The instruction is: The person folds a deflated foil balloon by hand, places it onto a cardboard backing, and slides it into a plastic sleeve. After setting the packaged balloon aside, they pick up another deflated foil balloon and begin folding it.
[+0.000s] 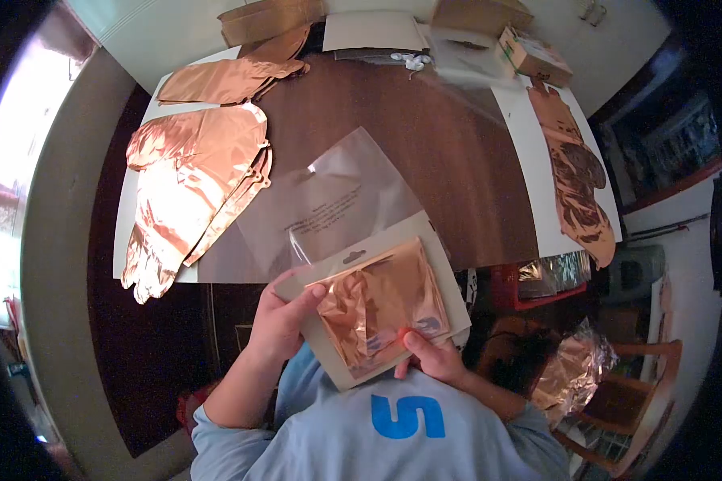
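A white backing card [329, 358] with a hang hole near its top is held tilted in front of my chest. On it lies a folded copper-coloured foil piece [385, 297]. My left hand [285, 309] grips the card's left side, its thumb on the foil's upper left corner. At the lower right, my right hand [435, 354] pinches the card and foil, thumb on top. Beyond the card, a clear plastic bag [353, 180] with small printed text lies over the table's near edge; its lower part runs up to the card.
Large copper foil sheets [192, 160] are stacked at the table's left, more foil [569, 160] at the right. Cardboard boxes [536, 58] and a white box [373, 32] stand at the back. Right of me are a red tray [529, 301] and a wooden chair [658, 385] holding crumpled foil [573, 373].
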Motion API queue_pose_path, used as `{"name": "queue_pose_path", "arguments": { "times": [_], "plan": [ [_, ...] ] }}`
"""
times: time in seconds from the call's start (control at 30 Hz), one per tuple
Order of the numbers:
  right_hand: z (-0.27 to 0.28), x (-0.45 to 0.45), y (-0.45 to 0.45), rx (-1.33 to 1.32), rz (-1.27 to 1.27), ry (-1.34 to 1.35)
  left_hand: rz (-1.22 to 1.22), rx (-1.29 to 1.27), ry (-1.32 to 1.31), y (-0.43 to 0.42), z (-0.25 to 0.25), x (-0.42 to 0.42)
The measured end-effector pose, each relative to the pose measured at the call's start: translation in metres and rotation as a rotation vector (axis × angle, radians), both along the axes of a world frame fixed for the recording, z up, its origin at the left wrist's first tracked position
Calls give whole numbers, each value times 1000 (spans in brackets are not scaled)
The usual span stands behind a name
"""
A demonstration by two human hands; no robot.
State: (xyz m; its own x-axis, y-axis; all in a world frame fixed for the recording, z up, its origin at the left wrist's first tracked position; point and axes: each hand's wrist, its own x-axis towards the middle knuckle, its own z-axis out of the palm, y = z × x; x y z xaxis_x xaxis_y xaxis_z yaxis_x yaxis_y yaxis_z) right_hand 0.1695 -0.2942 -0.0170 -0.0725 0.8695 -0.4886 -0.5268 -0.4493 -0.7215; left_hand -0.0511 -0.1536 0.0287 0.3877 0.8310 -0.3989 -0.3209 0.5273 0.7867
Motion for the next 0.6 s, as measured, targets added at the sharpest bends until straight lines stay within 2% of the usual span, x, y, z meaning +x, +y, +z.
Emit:
{"name": "queue_pose_path", "arguments": {
  "times": [0.23,0.4,0.47,0.57,0.6],
  "plan": [
    [3,-4,2,-79,49,30,32,30,30,-2,7,4],
    [-9,52,-18,301,201,48,-130,2,57,1,-4,-16],
    [-6,74,-14,334,241,-22,-156,-42,17,2,4,-11],
    [24,94,35,284,45,81,-247,-70,-27,7,0,0],
    [34,94,49,206,-21,-70,-310,-70,-32,9,-2,6]
  ]
}}
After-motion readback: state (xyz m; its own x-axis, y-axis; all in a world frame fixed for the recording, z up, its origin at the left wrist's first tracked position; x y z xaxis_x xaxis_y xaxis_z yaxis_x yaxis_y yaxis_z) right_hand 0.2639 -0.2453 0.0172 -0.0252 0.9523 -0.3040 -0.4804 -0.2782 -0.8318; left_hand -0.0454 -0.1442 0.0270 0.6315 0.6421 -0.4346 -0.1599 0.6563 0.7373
